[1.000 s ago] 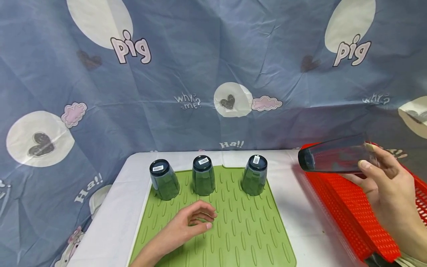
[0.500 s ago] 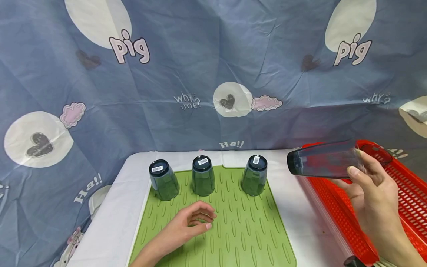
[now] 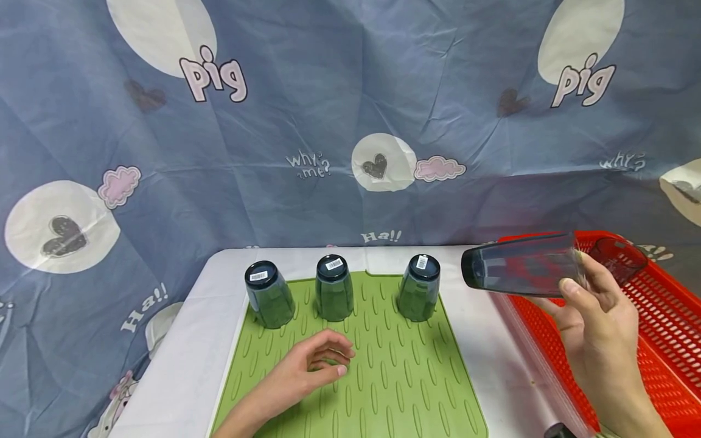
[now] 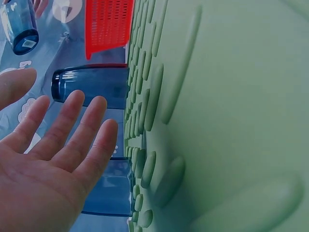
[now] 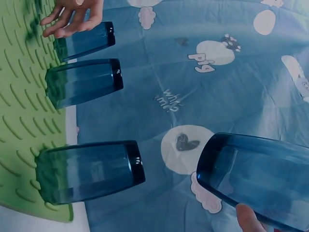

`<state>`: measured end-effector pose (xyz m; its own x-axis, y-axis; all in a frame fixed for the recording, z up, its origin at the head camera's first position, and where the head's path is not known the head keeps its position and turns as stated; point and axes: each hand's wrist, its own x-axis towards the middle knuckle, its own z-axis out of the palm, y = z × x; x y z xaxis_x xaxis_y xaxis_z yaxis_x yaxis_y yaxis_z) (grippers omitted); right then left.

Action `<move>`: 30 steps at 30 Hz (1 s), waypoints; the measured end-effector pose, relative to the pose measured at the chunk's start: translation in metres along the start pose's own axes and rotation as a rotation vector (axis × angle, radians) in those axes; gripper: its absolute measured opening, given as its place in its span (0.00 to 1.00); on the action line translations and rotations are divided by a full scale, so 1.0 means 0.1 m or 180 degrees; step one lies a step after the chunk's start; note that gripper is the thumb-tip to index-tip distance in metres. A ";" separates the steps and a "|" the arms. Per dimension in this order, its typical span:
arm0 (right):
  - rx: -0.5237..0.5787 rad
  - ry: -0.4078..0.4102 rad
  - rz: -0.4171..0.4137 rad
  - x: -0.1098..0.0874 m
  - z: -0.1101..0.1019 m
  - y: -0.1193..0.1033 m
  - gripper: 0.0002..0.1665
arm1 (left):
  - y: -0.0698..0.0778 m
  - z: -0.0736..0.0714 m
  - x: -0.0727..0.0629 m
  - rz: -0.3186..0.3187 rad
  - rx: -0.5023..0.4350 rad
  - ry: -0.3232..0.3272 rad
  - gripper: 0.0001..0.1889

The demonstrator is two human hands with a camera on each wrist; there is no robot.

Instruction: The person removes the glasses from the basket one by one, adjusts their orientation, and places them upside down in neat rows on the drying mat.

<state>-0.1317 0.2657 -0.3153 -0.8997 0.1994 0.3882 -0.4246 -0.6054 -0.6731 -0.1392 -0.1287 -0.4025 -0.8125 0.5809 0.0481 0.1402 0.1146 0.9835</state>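
Note:
My right hand grips a blue-tinted drinking glass near its rim, tipped on its side with the base pointing left, in the air above the near side of a red basket. In the right wrist view the held glass fills the lower right. Three like glasses stand upside down along the far edge of a green mat: a left one, a middle one and a right one. My left hand hovers over the mat, fingers loosely bent, holding nothing.
The red basket stands at the right, with another glass inside near its far end. A white cloth covers the table. Behind it hangs a blue patterned curtain.
My right hand has carried the glass left and slightly down, from over the basket towards the mat. The left hand and the three standing glasses have stayed put.

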 end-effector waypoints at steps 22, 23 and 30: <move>-0.0070 0.0110 0.0053 -0.03 -0.02 0.06 0.27 | 0.00 -0.02 0.00 0.0049 0.0048 0.0074 0.17; -0.0066 0.0109 0.0051 -0.03 -0.02 0.07 0.27 | 0.01 -0.02 -0.01 0.0059 0.0057 0.0091 0.17; -0.0062 0.0011 0.0034 -0.02 -0.02 0.10 0.27 | 0.01 -0.03 -0.01 0.0078 0.0060 0.0232 0.19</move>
<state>-0.1338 0.2610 -0.3241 -0.9045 0.1957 0.3788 -0.4169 -0.5925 -0.6893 -0.1402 -0.1317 -0.4006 -0.8477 0.5235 0.0854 0.1706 0.1166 0.9784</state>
